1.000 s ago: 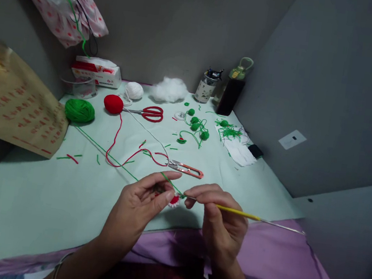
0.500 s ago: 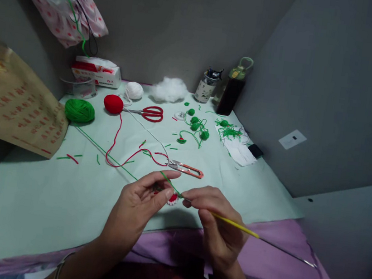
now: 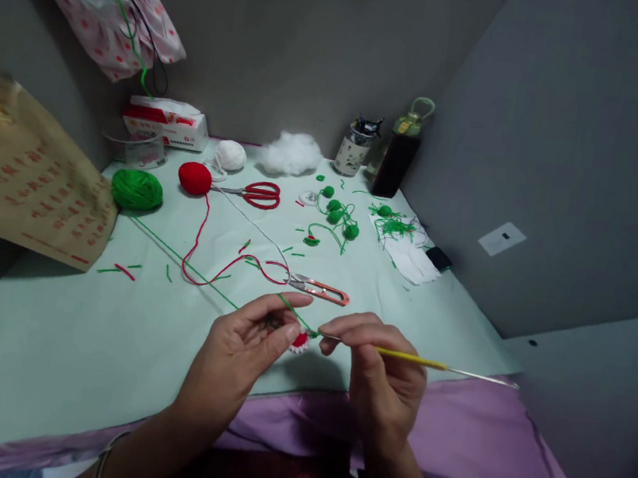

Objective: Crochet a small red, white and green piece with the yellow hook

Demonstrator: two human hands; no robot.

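Note:
My left hand (image 3: pixel 243 343) pinches a small crochet piece (image 3: pixel 299 340), red with a white scalloped edge, between thumb and fingers. Green yarn (image 3: pixel 296 314) runs over my left index finger down to green stitches at the piece's right side. In my right hand (image 3: pixel 380 372) is a crochet hook (image 3: pixel 412 358) with a yellow grip, held like a pencil. Its tip meets the green stitches, and its bare metal end points right. Part of the crochet piece is hidden behind my left fingers.
Thread snips (image 3: pixel 318 289) lie just beyond my hands. Farther back are red-handled scissors (image 3: pixel 261 195), balls of red (image 3: pixel 194 178), green (image 3: pixel 137 190) and white yarn (image 3: pixel 230 155), stuffing (image 3: pixel 291 154), green crocheted balls (image 3: pixel 334 211) and a bottle (image 3: pixel 399 155). A paper bag (image 3: pixel 37 186) stands left.
The hook has swung closer to level, its rear end rising and shifting left. My right hand has turned slightly with it; the crochet piece has moved a little to the right.

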